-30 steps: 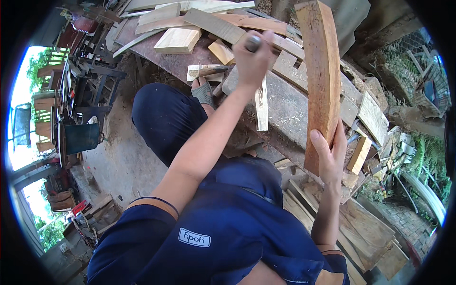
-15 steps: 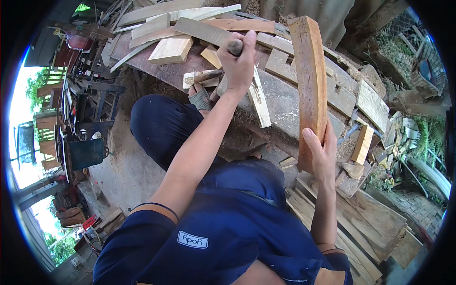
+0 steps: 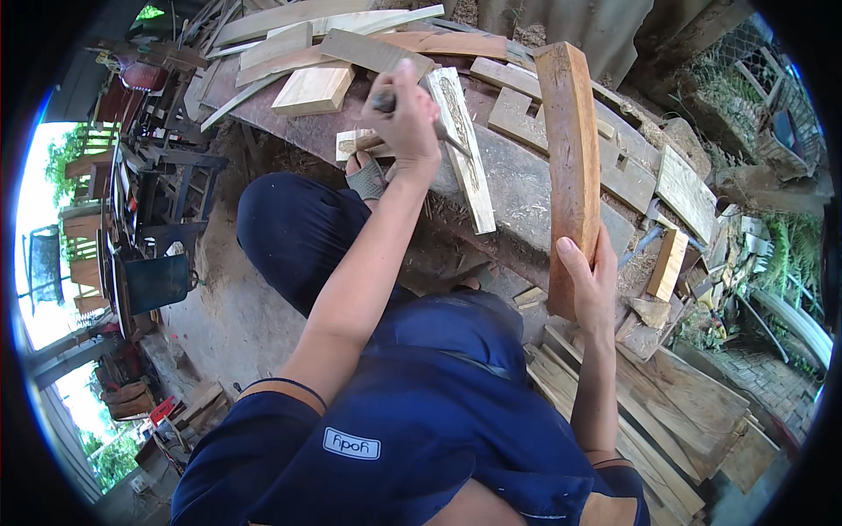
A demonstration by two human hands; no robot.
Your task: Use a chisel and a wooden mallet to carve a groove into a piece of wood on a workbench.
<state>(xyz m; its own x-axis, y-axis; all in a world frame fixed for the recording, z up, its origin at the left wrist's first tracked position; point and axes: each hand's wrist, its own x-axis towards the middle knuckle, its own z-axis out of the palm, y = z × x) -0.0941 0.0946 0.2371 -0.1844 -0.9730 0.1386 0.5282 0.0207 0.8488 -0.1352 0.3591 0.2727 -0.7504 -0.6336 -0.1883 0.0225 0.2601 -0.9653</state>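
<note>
My left hand [image 3: 405, 127] is closed around the round handle of a chisel [image 3: 454, 141]. The chisel's thin metal shaft points to the right over a pale wooden strip [image 3: 476, 188] with a rough groove cut along its face. I cannot tell whether the tip touches the strip. My right hand [image 3: 589, 279] grips the lower end of a thick, slightly curved brown wooden beam [image 3: 568, 149]. The beam stands up across the right part of the workbench, with my thumb on its face and my fingers behind its right edge.
Boards and offcuts [image 3: 316, 90] lie along the far side of the dusty workbench [image 3: 526, 197]. A notched board [image 3: 517, 120] lies behind the beam. By the bench's left edge is my sandalled foot [image 3: 367, 178]. Planks [image 3: 675, 412] are stacked at lower right.
My left hand has shifted left with the chisel, whose shaft now shows over the grooved strip. More of that strip is uncovered. My right hand and the beam have barely moved.
</note>
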